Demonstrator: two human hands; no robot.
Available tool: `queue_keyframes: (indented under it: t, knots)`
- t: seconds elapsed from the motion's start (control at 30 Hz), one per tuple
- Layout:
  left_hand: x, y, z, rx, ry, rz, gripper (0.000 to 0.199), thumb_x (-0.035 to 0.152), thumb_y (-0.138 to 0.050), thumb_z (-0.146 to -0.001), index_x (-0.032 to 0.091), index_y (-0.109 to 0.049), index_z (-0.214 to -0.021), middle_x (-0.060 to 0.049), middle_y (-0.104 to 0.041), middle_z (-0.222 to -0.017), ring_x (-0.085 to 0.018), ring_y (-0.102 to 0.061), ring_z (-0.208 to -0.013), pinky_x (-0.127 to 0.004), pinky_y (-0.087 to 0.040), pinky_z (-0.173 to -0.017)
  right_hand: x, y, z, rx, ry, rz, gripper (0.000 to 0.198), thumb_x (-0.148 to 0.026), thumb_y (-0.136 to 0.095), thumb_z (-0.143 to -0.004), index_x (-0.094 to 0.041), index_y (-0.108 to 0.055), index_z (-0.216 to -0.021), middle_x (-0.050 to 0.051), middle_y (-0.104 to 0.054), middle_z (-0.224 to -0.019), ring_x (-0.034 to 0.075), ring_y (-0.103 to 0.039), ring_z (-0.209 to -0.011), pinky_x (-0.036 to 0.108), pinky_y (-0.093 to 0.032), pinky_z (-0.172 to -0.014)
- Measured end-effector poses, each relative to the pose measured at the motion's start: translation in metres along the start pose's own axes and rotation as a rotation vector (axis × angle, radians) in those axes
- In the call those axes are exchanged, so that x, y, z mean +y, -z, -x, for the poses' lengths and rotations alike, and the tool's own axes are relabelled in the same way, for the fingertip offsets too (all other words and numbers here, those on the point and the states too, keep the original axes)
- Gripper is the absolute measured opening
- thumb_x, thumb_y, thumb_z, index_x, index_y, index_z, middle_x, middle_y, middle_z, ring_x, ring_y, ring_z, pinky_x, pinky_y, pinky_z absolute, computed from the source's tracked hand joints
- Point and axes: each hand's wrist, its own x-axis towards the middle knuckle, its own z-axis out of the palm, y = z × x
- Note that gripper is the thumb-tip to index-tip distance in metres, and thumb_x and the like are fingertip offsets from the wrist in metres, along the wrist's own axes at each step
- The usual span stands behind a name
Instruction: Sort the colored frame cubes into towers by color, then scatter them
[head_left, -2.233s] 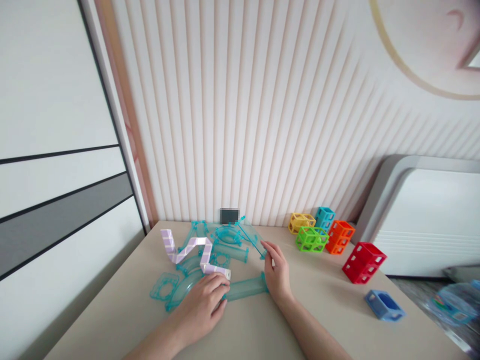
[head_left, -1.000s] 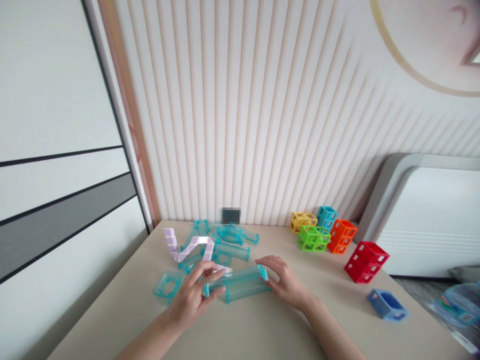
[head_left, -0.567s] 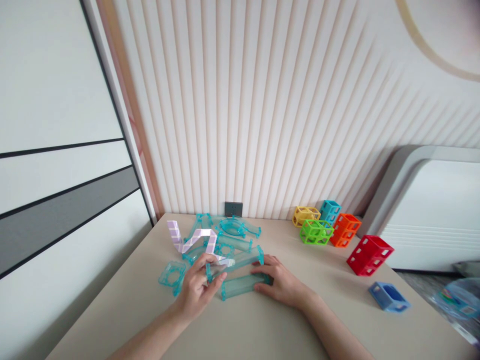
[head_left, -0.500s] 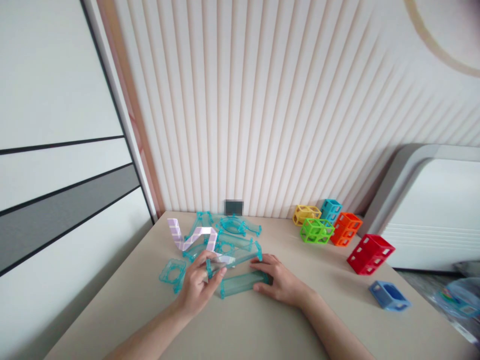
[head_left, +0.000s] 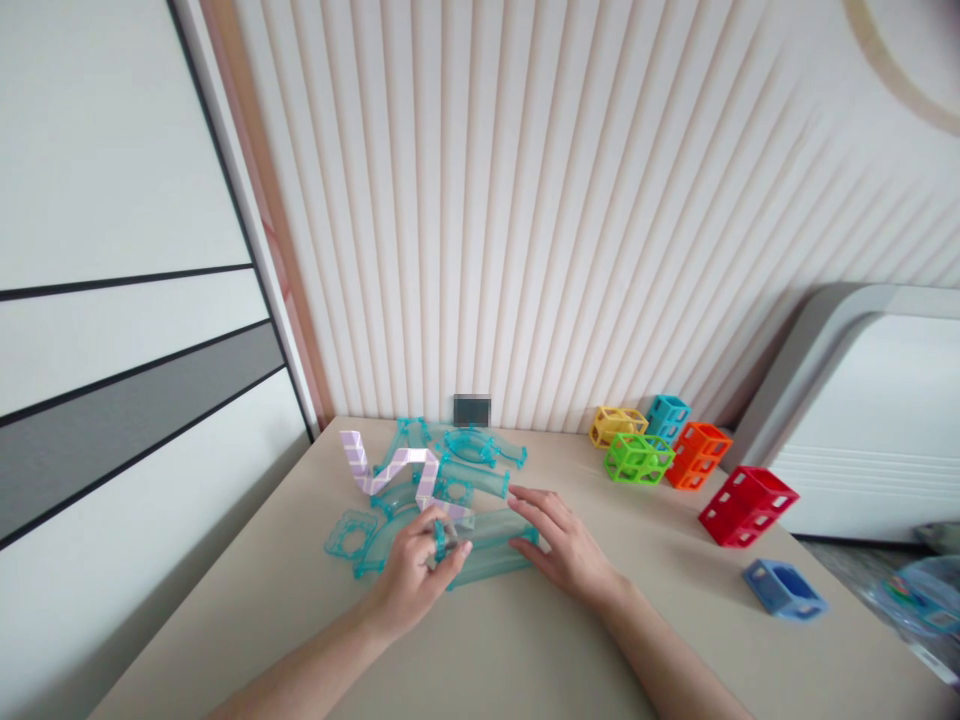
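A ribbed pale wall point(head_left: 525, 200) rises beyond both hands, and a white cabinet point(head_left: 112, 150) stands to their left. Beneath both hands spreads the beige table point(head_left: 510, 660); well to the right of the right hand is a white-and-grey panel point(head_left: 892, 400). The left hand point(head_left: 420, 568) is closed on the near-left end of the upper teal tube, pinching it between thumb and fingers. The right hand point(head_left: 564, 545) has its fingers apart and bent around the tube's other end; whether they grip it I cannot tell. A lilac-and-white zigzag strip point(head_left: 409, 457) lies just beyond the left hand, its near end close to those fingertips. The upper teal tube point(head_left: 489, 527) spans between the two hands, with the lower teal tube point(head_left: 491, 570) just on the near side of it; whether they touch is unclear. More teal pieces point(head_left: 478, 477) lie beyond the left hand. Right of the right hand sit a red block point(head_left: 748, 507) and, farther off, orange point(head_left: 697, 456), green point(head_left: 638, 459), yellow point(head_left: 619, 425) and cyan blocks point(head_left: 667, 420), with a blue block point(head_left: 784, 590) nearer. A square teal frame point(head_left: 368, 523) lies left of the left hand, and a small dark wall plate point(head_left: 472, 410) is straight beyond the hands.
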Motion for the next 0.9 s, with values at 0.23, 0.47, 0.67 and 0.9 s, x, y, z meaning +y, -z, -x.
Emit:
queue_keyframes:
  t: [0.23, 0.47, 0.67, 0.9]
  knots:
    - [-0.004, 0.012, -0.004, -0.059, 0.058, -0.129, 0.029, 0.033, -0.054, -0.098, 0.019, -0.062, -0.074, -0.004, -0.062, -0.084, -0.016, -0.064, -0.077, -0.027, -0.054, -0.074, 0.001, 0.01, -0.002, -0.132, -0.071, -0.11, 0.039, -0.031, -0.057, -0.1, -0.023, -0.055, -0.138, 0.015, -0.067, -0.122, 0.027, -0.064, -0.109, 0.042, -0.054, -0.093]
    - [-0.012, 0.026, -0.005, -0.174, -0.01, -0.371, 0.072, 0.053, -0.066, -0.088, 0.015, -0.047, -0.146, -0.017, -0.062, -0.132, -0.033, -0.061, -0.123, -0.044, -0.053, -0.103, 0.011, 0.013, 0.003, -0.189, -0.164, -0.251, 0.031, -0.033, -0.053, -0.1, -0.021, -0.059, -0.128, 0.013, -0.067, -0.115, 0.027, -0.062, -0.106, 0.043, -0.05, -0.095]
    - [-0.01, 0.018, -0.001, -0.415, 0.095, -0.375, 0.085, 0.048, -0.082, -0.077, 0.024, -0.042, -0.148, -0.012, -0.066, -0.131, -0.033, -0.064, -0.121, -0.048, -0.053, -0.103, 0.013, 0.006, 0.004, -0.221, -0.2, -0.295, 0.031, -0.038, -0.05, -0.101, -0.021, -0.059, -0.126, 0.014, -0.067, -0.115, 0.026, -0.063, -0.103, 0.042, -0.051, -0.092]
    - [-0.01, 0.018, -0.004, -0.467, 0.193, -0.316, 0.078, 0.034, -0.089, -0.071, 0.027, -0.048, -0.137, -0.009, -0.066, -0.13, -0.03, -0.063, -0.121, -0.047, -0.052, -0.104, 0.016, 0.004, 0.006, -0.237, -0.199, -0.309, 0.032, -0.039, -0.052, -0.101, -0.02, -0.061, -0.125, 0.014, -0.068, -0.114, 0.026, -0.064, -0.102, 0.042, -0.051, -0.092]
